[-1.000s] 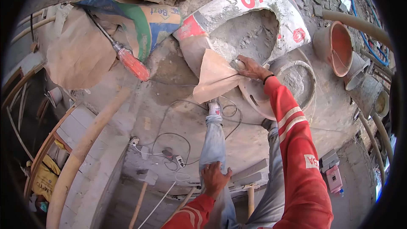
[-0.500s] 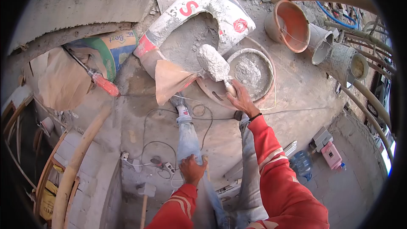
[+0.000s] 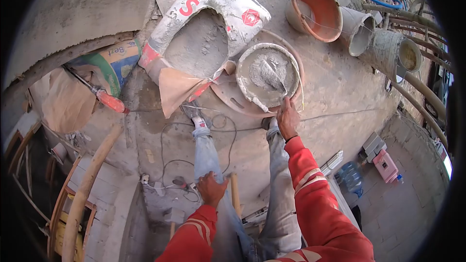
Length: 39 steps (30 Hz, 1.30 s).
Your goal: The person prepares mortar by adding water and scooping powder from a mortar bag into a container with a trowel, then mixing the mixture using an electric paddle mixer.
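Note:
My right hand [image 3: 288, 119] is wrapped round the handle of a trowel at the near rim of a round bucket [image 3: 241, 89]. The trowel's blade [image 3: 273, 75] lies tilted inside, amid grey powder and wet mix, partly covered. Left of the bucket, an opened mortar bag [image 3: 250, 18] shows grey dry mortar [image 3: 201, 43] through its torn side. A brown paper flap [image 3: 174, 90] hangs from the bag's near end. My left hand [image 3: 212, 189] rests on my left leg with the thumb apart from the fingers, holding nothing.
The bucket stands on a larger round brownish base [image 3: 228, 98]. Several used buckets, one of them orange [image 3: 320, 12], lie along the right near wooden poles. A red-handled tool [image 3: 110, 101] lies at left beside another bag [image 3: 114, 63]. A cable [image 3: 167, 131] loops across the floor.
My right hand has brought the mortar-laden trowel from above the bag's edge rightward and down into the bucket. The powder heap on its blade is now in the bucket. My left hand stays on my leg.

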{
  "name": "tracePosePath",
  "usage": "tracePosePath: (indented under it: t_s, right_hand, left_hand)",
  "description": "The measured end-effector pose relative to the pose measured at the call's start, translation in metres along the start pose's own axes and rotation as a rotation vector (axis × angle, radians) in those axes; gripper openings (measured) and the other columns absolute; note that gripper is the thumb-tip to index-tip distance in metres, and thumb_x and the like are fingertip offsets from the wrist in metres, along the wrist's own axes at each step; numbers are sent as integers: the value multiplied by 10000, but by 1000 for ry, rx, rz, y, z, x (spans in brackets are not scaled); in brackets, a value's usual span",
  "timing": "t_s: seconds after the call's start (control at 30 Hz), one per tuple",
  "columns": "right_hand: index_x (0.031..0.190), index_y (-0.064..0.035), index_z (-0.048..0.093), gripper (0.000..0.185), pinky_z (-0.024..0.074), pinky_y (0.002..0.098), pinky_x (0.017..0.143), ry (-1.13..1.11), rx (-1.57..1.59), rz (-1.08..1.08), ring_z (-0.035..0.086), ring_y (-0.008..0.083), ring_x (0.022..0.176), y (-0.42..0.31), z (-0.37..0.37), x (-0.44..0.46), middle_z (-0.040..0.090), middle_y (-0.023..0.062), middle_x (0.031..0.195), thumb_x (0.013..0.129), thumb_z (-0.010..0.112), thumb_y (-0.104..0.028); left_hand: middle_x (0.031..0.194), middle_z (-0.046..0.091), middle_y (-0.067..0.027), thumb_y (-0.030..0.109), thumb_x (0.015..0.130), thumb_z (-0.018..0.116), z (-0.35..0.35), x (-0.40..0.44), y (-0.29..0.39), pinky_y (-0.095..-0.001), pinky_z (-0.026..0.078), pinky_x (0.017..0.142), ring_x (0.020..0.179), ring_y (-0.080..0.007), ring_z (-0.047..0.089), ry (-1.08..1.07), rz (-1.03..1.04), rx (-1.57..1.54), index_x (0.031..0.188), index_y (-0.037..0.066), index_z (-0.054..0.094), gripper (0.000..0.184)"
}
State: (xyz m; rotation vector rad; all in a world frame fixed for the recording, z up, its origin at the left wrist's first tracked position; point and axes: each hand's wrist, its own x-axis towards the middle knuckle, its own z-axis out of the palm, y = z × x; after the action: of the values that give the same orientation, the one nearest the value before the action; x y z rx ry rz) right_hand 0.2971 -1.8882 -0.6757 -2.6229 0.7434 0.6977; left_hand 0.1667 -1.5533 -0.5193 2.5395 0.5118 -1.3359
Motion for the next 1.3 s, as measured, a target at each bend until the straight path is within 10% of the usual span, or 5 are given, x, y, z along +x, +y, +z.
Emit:
tracePosePath:
  t_s: [0.37,0.63,0.73,1.3]
  right_hand:
    - [1316,-126,546,465,532,522,766,139,94,-17,651,416,1021,-87,-40,-32,634,152,1153,865,661,-129]
    - [1422,-42,435,536,546,547,736,231,-6,-629,687,452,886,-214,101,130,669,234,1070,921,580,-164]
    - [1440,-41,429,509,553,540,703,-74,-207,-375,695,460,835,-241,141,159,680,256,986,955,521,-164]
    - [1169,-13,502,331,480,614,855,-827,-54,-598,642,561,965,-249,169,131,670,338,989,871,601,-119]
  left_hand:
    - [1139,741,-123,480,759,780,-6,3,-13,-530,426,993,1137,-371,630,-74,-45,-4,1141,56,720,574]
    - [1094,738,-125,483,778,754,-12,8,-28,-529,437,958,1102,-363,635,-57,-23,-64,1139,50,718,565]
    - [1047,734,-126,476,783,744,-12,11,-32,-525,443,933,1069,-354,637,-39,-21,-94,1107,57,731,529]
    - [953,721,-81,497,744,786,-21,17,-61,-505,431,868,977,-319,625,11,77,-100,978,86,713,478]
